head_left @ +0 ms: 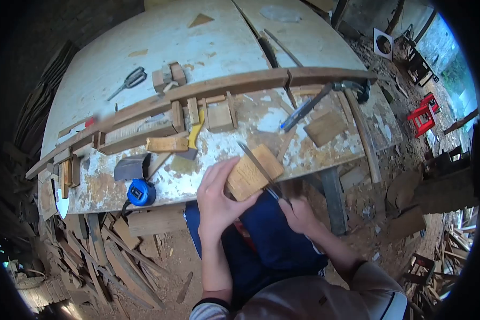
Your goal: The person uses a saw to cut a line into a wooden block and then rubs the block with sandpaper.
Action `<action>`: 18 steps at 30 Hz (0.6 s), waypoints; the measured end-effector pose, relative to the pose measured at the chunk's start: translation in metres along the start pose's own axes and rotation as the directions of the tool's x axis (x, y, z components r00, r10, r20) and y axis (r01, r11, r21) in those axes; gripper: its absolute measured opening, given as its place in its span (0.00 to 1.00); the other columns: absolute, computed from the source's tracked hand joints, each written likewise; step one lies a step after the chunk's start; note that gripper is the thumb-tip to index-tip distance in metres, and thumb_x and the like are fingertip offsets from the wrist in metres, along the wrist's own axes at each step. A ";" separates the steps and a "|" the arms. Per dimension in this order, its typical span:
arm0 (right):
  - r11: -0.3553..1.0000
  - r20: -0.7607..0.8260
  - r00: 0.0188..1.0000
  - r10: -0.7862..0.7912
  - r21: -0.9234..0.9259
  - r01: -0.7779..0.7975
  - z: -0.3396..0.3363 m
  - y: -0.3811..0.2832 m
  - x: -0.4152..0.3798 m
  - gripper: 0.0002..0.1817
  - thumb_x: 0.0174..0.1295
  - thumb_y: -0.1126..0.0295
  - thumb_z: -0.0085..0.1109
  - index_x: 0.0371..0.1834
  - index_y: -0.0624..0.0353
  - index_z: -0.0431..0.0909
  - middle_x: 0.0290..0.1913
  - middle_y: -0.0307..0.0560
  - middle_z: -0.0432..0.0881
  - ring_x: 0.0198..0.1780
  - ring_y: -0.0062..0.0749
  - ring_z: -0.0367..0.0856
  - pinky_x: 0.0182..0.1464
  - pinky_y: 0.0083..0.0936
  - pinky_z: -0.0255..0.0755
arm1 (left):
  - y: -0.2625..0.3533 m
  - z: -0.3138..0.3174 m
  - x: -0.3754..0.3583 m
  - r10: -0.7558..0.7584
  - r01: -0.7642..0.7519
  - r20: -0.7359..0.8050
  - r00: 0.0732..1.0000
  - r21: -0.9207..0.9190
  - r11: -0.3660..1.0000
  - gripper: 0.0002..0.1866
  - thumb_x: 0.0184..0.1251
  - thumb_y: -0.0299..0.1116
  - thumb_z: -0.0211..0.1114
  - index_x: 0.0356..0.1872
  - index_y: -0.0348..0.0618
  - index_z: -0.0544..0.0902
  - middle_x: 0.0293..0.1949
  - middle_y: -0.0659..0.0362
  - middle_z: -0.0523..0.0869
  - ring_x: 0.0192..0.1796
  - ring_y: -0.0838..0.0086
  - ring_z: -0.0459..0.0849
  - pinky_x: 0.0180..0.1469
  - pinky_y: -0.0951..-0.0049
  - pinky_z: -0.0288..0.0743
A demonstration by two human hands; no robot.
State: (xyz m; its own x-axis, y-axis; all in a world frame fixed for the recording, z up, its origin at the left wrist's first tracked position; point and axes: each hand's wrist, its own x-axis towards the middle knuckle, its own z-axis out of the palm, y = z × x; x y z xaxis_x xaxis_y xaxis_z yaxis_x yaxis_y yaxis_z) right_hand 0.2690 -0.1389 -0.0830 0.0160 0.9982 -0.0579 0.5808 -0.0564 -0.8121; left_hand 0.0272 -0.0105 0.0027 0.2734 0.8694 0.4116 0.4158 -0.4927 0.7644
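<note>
My left hand [217,193] is closed around the left end of a small light-brown wooden block [244,178], holding it at the table's front edge above my lap. Lines are marked or cut into the block's upper face. In my right hand [301,214] is a long, thin, dark blade-like tool [257,164]. It lies slantwise across the block's face, its tip pointing away from me over the table. My fingers hide its handle end, and I cannot tell whether it is a file or a saw.
On the worn worktable [197,53] lie a blue tape measure [141,192], curled sandpaper [132,167], a yellow-handled tool [196,132], scissors [133,80] and a hammer [352,88]. A long wooden beam [229,82] crosses it. Scrap wood [125,266] covers the floor; a red stool [423,115] stands right.
</note>
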 end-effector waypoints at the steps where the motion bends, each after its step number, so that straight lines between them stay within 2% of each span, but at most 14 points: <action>1: 1.000 -0.010 1.000 0.003 -0.023 -0.003 -0.003 -0.014 0.006 0.18 0.86 0.63 0.60 0.46 0.68 0.89 0.38 0.71 0.90 0.42 0.73 0.90 0.47 0.58 0.81 | 0.002 -0.001 -0.001 -0.014 0.014 0.007 1.000 0.013 1.000 0.43 0.43 0.34 0.96 0.67 0.38 0.90 0.60 0.48 0.94 0.63 0.53 0.93 0.70 0.57 0.85; 3: 0.998 -0.046 0.998 -0.035 -0.063 0.032 0.000 -0.006 0.013 0.16 0.86 0.64 0.60 0.46 0.68 0.89 0.39 0.72 0.90 0.42 0.73 0.90 0.46 0.58 0.82 | 0.002 -0.002 0.006 0.015 -0.015 -0.024 1.000 0.027 1.000 0.43 0.42 0.34 0.96 0.67 0.38 0.90 0.60 0.48 0.94 0.63 0.53 0.93 0.70 0.57 0.85; 6: 0.998 -0.030 1.000 -0.003 0.060 0.004 0.016 0.040 -0.008 0.17 0.86 0.63 0.60 0.47 0.67 0.89 0.40 0.74 0.89 0.43 0.75 0.88 0.47 0.58 0.82 | 0.000 -0.001 0.005 0.043 -0.042 -0.042 0.998 0.024 0.999 0.43 0.42 0.34 0.96 0.67 0.38 0.90 0.60 0.48 0.94 0.63 0.53 0.93 0.70 0.57 0.85; 7: 0.997 -0.024 0.997 -0.072 0.019 0.072 0.005 0.022 0.000 0.18 0.87 0.62 0.59 0.48 0.68 0.90 0.40 0.74 0.89 0.43 0.76 0.89 0.48 0.57 0.83 | -0.003 0.000 0.004 0.032 -0.031 -0.033 0.999 0.016 0.999 0.43 0.42 0.33 0.96 0.67 0.38 0.90 0.60 0.48 0.94 0.63 0.53 0.93 0.70 0.57 0.85; 10: 0.995 0.013 1.000 -0.013 -0.104 0.014 -0.018 -0.038 0.021 0.18 0.87 0.62 0.58 0.50 0.68 0.90 0.40 0.71 0.91 0.43 0.73 0.91 0.48 0.57 0.83 | 0.000 -0.001 0.005 -0.012 0.012 -0.015 1.000 0.014 1.000 0.43 0.42 0.33 0.96 0.67 0.38 0.90 0.60 0.48 0.94 0.63 0.52 0.93 0.70 0.57 0.86; 14: 0.999 0.012 0.999 0.032 0.035 -0.033 0.014 0.041 -0.009 0.20 0.87 0.60 0.59 0.46 0.69 0.89 0.41 0.74 0.89 0.43 0.75 0.89 0.49 0.58 0.82 | 0.000 -0.002 0.005 0.038 -0.038 -0.045 0.998 0.009 0.999 0.43 0.43 0.34 0.95 0.66 0.38 0.90 0.60 0.47 0.94 0.63 0.52 0.93 0.69 0.56 0.86; 15: 1.000 -0.010 1.000 -0.024 0.005 0.024 0.011 0.039 -0.008 0.20 0.87 0.60 0.59 0.47 0.69 0.89 0.42 0.75 0.89 0.44 0.75 0.89 0.50 0.58 0.82 | 0.000 -0.002 0.005 0.025 -0.025 -0.041 0.999 -0.003 1.000 0.43 0.43 0.34 0.95 0.66 0.38 0.90 0.60 0.47 0.94 0.63 0.52 0.93 0.69 0.56 0.85; 18: 0.986 0.001 1.000 -0.025 -0.167 0.025 -0.004 -0.016 0.014 0.19 0.87 0.61 0.59 0.52 0.69 0.90 0.42 0.74 0.90 0.46 0.73 0.91 0.52 0.56 0.84 | 0.001 -0.004 0.005 0.012 -0.012 -0.020 1.000 0.010 1.000 0.42 0.43 0.34 0.95 0.66 0.38 0.90 0.60 0.47 0.94 0.63 0.52 0.93 0.69 0.56 0.86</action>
State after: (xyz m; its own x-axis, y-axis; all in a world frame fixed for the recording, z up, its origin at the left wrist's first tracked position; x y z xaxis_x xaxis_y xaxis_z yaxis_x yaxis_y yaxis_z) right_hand 0.2633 -0.1244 -0.0684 0.0010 0.9993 -0.0381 0.7088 -0.0276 -0.7049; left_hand 0.0255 -0.0062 0.0074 0.2615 0.8638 0.4307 0.4214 -0.5037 0.7542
